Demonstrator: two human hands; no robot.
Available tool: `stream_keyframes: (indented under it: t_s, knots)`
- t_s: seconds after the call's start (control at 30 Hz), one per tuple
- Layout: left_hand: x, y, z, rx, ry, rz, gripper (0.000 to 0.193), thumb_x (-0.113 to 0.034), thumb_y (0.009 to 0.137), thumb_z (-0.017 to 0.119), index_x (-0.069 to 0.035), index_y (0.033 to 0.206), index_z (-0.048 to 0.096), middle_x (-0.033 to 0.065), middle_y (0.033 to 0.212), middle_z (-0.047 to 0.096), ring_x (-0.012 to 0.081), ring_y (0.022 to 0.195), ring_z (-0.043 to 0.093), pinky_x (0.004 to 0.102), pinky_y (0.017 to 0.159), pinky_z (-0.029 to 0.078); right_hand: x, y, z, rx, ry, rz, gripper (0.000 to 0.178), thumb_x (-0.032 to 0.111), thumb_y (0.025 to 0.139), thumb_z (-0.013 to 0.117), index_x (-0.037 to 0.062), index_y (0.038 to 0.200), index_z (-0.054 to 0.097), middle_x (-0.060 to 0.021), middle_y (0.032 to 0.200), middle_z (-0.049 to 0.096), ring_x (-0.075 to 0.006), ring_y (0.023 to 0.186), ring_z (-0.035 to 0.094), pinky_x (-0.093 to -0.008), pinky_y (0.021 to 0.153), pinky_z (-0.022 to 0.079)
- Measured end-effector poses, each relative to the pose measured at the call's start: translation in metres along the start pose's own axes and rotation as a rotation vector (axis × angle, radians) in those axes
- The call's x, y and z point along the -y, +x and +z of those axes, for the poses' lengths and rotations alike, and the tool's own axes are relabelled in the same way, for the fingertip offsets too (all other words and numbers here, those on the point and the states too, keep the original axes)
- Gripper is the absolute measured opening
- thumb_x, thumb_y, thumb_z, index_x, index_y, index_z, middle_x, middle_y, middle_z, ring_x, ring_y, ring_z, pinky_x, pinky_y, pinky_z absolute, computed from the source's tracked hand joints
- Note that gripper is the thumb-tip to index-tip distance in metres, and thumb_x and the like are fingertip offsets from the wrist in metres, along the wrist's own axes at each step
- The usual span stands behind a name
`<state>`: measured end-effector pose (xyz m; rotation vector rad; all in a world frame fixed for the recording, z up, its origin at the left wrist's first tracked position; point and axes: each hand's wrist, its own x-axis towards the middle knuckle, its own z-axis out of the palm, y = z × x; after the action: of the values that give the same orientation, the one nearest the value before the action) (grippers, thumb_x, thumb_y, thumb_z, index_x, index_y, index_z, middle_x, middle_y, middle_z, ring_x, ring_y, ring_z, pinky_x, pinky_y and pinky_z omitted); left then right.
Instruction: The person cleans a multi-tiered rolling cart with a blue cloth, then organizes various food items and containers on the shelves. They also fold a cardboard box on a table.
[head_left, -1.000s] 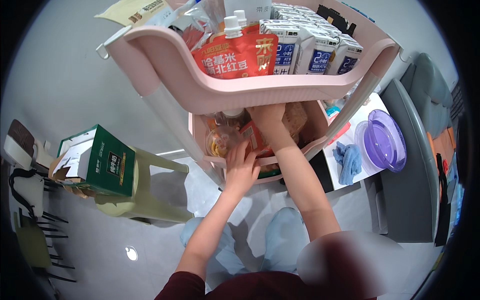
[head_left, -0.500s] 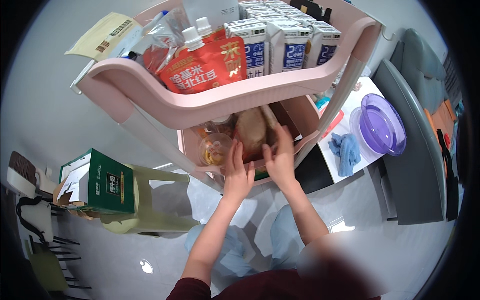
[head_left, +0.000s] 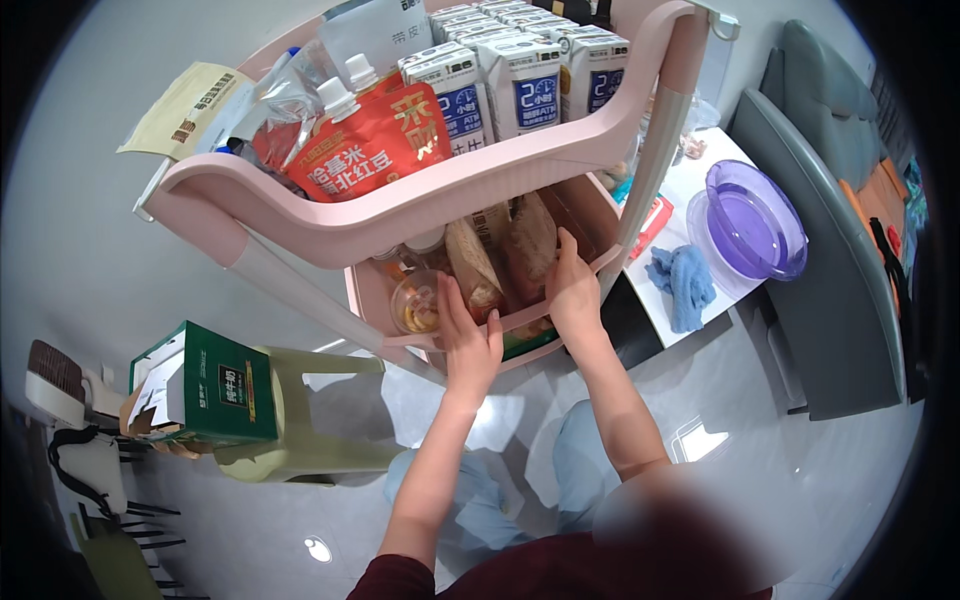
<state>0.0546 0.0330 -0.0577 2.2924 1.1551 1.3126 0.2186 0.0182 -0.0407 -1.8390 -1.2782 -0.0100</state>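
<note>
In the pink lower tier (head_left: 607, 213) of a trolley, two brown bags stand side by side: a left brown bag (head_left: 473, 262) and a right brown bag (head_left: 532, 243). My left hand (head_left: 466, 338) reaches over the front rim, its fingers stretched and spread against the left bag's lower front. My right hand (head_left: 575, 292) is at the right bag's right edge, fingers closed on it, with the thumb side partly hidden. Beside my left fingertips stands a clear round tub (head_left: 413, 303) with yellowish pieces inside. Another lidded container (head_left: 426, 238) sits behind it.
Overhead, the pink upper tier (head_left: 400, 228) holds red spouted pouches (head_left: 375, 140) and several milk cartons (head_left: 525, 85). On the right, a white table (head_left: 655, 300) bears a purple basin (head_left: 750, 225) and a blue cloth (head_left: 682, 285). A green carton (head_left: 228, 385) rests on a green stool (head_left: 300, 440) at left.
The two bags now stand farther apart, with a gap between them. My right hand has closed at the right bag's edge. The view has shifted, moving the trolley leftward in the picture.
</note>
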Motion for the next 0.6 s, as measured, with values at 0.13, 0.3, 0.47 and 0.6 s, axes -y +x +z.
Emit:
stream_keyframes:
  t_s: [0.13, 0.3, 0.47, 0.6]
  knots:
    - [-0.007, -0.001, 0.0, 0.017, 0.033, 0.012, 0.071, -0.009, 0.086, 0.059, 0.008, 0.142, 0.018, 0.0308, 0.148, 0.017, 0.0464, 0.135, 0.025, 0.0495, 0.11, 0.028, 0.003, -0.008, -0.002, -0.039, 0.063, -0.046, 0.044, 0.0, 0.086, 0.053, -0.0009, 0.129, 0.043, -0.0215, 0.091, 0.062, -0.0394, 0.084, 0.062, -0.0436, 0.076, 0.051]
    - [-0.014, -0.006, 0.0, 0.027, -0.005, 0.067, 0.07, -0.01, 0.084, 0.061, 0.009, 0.139, 0.022, 0.0328, 0.148, 0.012, 0.0482, 0.136, 0.023, 0.05, 0.111, 0.025, 0.001, -0.034, -0.037, -0.183, 0.199, -0.187, 0.027, 0.001, 0.081, 0.061, 0.001, 0.107, 0.056, -0.0152, 0.098, 0.062, -0.0312, 0.09, 0.062, -0.0373, 0.078, 0.052]
    - [-0.012, -0.015, -0.004, 0.008, 0.03, 0.13, 0.068, -0.009, 0.083, 0.061, 0.009, 0.137, 0.023, 0.0344, 0.148, 0.011, 0.0486, 0.137, 0.02, 0.0512, 0.111, 0.023, -0.051, 0.002, -0.105, -0.454, 0.212, -0.018, 0.017, 0.006, 0.084, 0.062, 0.0005, 0.1, 0.057, -0.0141, 0.09, 0.062, -0.027, 0.081, 0.062, -0.0348, 0.072, 0.051]
    - [-0.015, -0.02, 0.004, 0.001, -0.048, 0.181, 0.068, -0.009, 0.084, 0.06, 0.006, 0.139, 0.024, 0.0289, 0.149, 0.013, 0.0445, 0.138, 0.019, 0.0499, 0.112, 0.021, -0.098, 0.06, -0.12, -0.066, -0.249, 0.276, 0.043, 0.034, 0.088, 0.061, -0.0027, 0.108, 0.054, -0.0214, 0.093, 0.065, -0.0365, 0.091, 0.063, -0.0429, 0.077, 0.05]
